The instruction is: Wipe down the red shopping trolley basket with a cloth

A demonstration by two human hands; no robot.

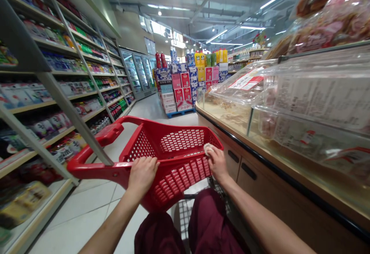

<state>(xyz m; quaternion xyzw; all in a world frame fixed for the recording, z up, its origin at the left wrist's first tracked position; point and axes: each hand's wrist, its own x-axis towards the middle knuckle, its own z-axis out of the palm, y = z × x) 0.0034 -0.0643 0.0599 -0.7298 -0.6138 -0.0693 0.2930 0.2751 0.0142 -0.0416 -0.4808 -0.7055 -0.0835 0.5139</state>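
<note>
In front of me stands a red plastic shopping cart (179, 177), its slotted basket turned sideways with the handle (106, 134) toward the left. My left hand (143, 172) is wrapped over the basket's near rim, close to the handle end. At the other end of that rim, my right hand (217, 161) pinches a crumpled white cloth (207, 149) against the top edge. The cloth's lower part is hidden by my fingers. A grey metal bar with a dark panel (23, 34) rises from the handle side of the cart.
Shelves of drinks and packaged goods (81, 84) line the left side. A glass-edged display counter (231, 125) with clear plastic food packs (312, 100) runs close along the right. Stacked drink cartons (182, 88) stand on a blue pallet ahead, with glass-door coolers (140, 71) behind.
</note>
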